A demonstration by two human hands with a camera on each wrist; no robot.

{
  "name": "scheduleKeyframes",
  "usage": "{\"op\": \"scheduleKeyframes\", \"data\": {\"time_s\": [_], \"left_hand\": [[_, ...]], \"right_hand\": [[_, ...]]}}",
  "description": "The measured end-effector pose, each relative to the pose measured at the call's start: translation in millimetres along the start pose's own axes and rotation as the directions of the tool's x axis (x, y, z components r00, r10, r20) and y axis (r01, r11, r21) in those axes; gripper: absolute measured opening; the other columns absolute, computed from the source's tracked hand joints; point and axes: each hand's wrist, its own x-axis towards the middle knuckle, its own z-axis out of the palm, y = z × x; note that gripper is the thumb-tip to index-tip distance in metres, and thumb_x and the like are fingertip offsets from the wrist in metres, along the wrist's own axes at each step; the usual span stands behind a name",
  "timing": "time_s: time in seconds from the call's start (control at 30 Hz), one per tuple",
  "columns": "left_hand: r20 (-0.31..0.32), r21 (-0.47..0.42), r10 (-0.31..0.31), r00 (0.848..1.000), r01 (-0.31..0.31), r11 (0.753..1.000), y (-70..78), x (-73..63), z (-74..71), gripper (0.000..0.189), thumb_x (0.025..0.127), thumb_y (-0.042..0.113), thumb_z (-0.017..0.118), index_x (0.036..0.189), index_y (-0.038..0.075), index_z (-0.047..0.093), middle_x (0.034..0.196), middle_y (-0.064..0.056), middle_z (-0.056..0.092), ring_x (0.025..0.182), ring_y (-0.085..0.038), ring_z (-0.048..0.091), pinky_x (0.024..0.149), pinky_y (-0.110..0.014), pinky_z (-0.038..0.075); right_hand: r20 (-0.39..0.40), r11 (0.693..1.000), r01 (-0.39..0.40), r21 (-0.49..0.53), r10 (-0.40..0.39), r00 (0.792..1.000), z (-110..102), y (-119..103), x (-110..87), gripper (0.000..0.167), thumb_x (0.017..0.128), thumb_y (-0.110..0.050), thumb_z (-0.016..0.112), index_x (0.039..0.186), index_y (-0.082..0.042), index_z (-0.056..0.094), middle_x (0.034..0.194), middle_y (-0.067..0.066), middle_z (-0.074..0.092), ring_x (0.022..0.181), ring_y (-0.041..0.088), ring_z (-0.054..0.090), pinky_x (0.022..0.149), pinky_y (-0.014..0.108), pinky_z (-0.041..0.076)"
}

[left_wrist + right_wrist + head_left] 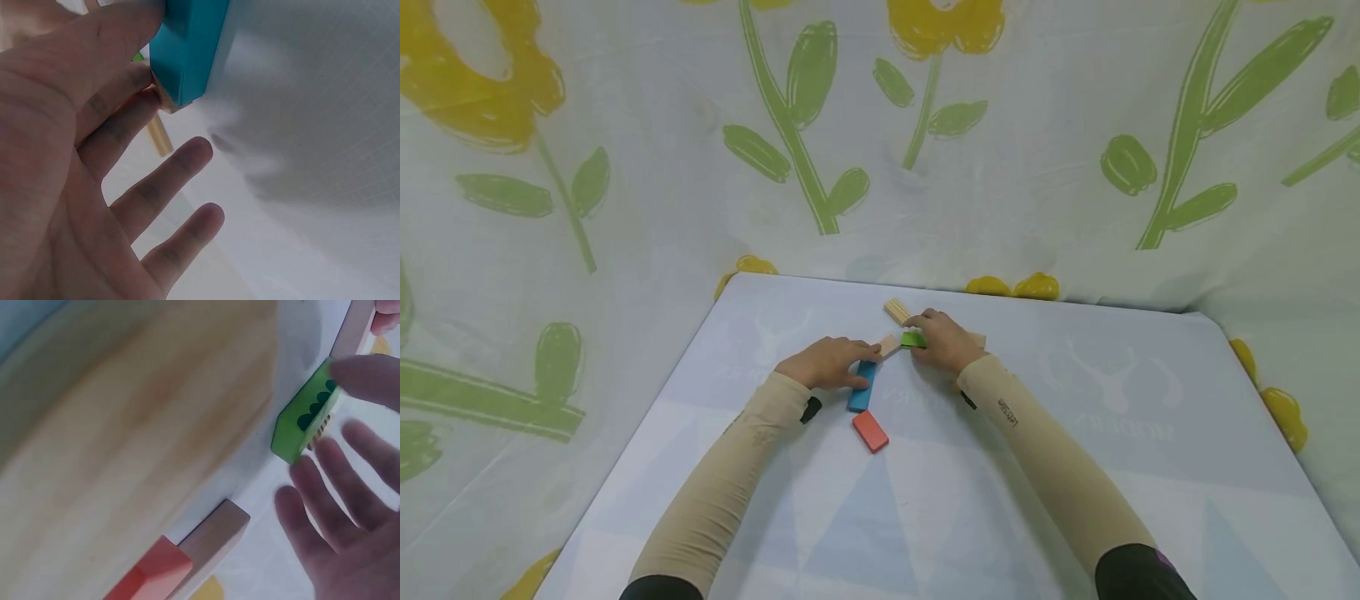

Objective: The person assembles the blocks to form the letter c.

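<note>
On the table, a blue block (862, 386) and a plain wooden block (889, 347) lie end to end. My left hand (827, 364) has its thumb along the blue block's side and its index and middle fingertips at the wooden block, while the ring and little fingers stretch out free in the left wrist view. A green block (305, 415) with dark scallops continues the line. Around it reaches my right hand (945, 342), with the thumb tip overlapping the block and the other fingers loosely extended beside it. Beyond is a striped wooden block (897, 312).
A red block (870, 432) lies at the near end of the line. To the right, another wooden block (977, 340) shows past the right hand. In the right wrist view a second red block (156, 572) adjoins a wooden block (215, 534). A flowered cloth (880, 208) hangs behind the table.
</note>
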Motion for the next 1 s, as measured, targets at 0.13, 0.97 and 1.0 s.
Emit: {"op": "scheduleKeyframes", "data": {"time_s": [0.13,0.97,1.0], "left_hand": [[0.002,0.000,-0.003,1.000,0.003,1.000,-2.2,-0.7,0.7,0.056,0.096,0.036,0.071,0.148,0.020,0.055,0.158,0.000,0.044,0.139,-0.028,0.047,0.112,-0.045,0.041],[-0.004,-0.017,0.008,1.000,-0.008,1.000,-4.9,1.1,2.8,0.055,0.097,0.037,0.071,0.147,0.022,0.056,0.158,0.003,0.042,0.140,-0.026,0.046,0.114,-0.045,0.039],[-0.005,-0.013,0.004,1.000,-0.004,1.000,-5.3,0.8,2.6,0.055,0.096,0.037,0.071,0.147,0.022,0.056,0.158,0.004,0.042,0.140,-0.026,0.046,0.114,-0.045,0.039]], "right_hand": [[-0.148,0.999,0.033,-0.002,-0.033,0.988,-2,-1,-1.1,0.051,0.093,-0.023,0.074,0.141,-0.013,0.058,0.137,0.011,0.055,0.125,0.028,0.053,0.109,0.044,0.045],[-0.044,0.990,-0.084,0.114,0.090,0.995,-8,-7,45.8,0.062,0.100,-0.025,0.066,0.154,-0.009,0.040,0.151,0.024,0.041,0.136,0.038,0.044,0.111,0.053,0.041],[-0.028,0.987,-0.105,0.119,0.109,0.994,-9,-8,48.1,0.061,0.101,-0.025,0.065,0.154,-0.009,0.040,0.151,0.024,0.041,0.136,0.037,0.045,0.111,0.053,0.041]]}}
